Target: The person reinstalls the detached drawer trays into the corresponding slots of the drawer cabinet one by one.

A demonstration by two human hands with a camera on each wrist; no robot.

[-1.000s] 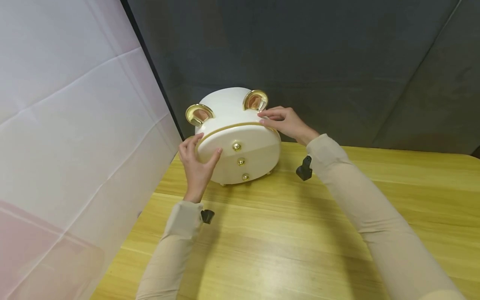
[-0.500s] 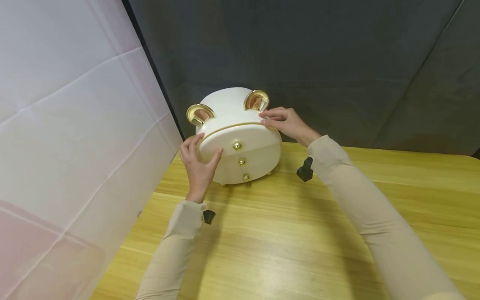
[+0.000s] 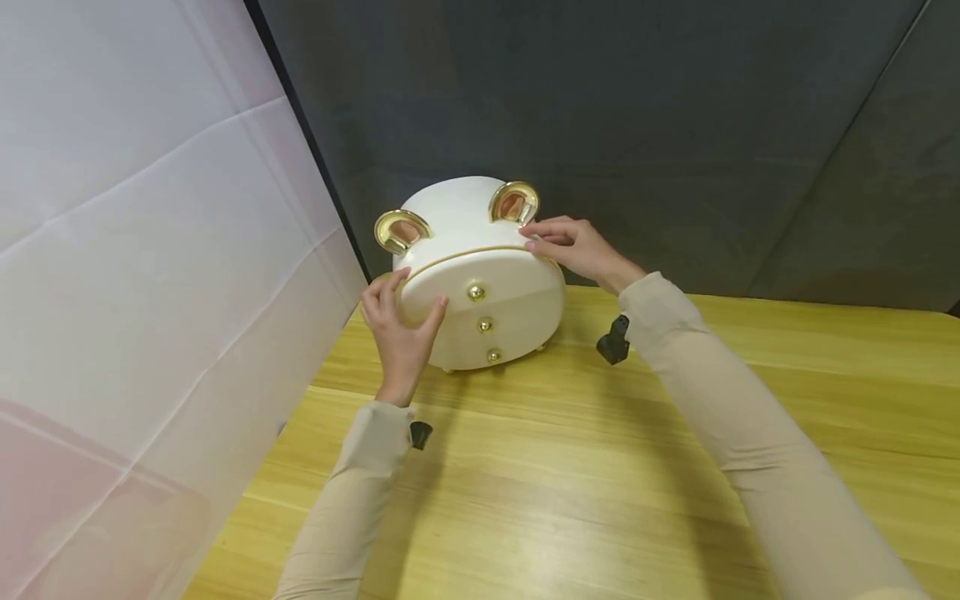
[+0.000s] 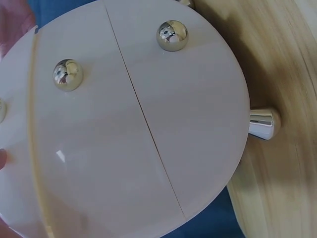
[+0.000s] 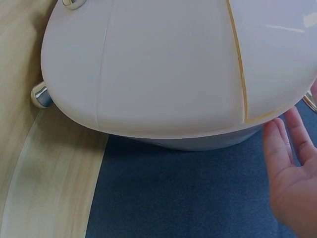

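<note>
My left hand [image 3: 397,333] cups the near left edge of the white box [image 3: 480,275], fingers curled round its rim and thumb pressed on the front face just left of the top gold knob [image 3: 475,292]. My right hand [image 3: 573,246] reaches across to the far right side, fingers fairly straight and resting along the gold seam line [image 3: 465,252] just below the right gold ear [image 3: 514,202]; whether they grip or only touch I cannot tell. The box stands on small metal feet [image 4: 262,124] at the back left corner of the wooden table [image 3: 675,467], close to the dark cloth backdrop [image 3: 675,125] and the white sheet [image 3: 135,250]. Its shell looks glossy and hard, so I judge it slippery and stiff, probably light but liable to chip. The knobs and ears seem poor handles; holding both flanks with flat palms, low on the body, looks safest to me.
</note>
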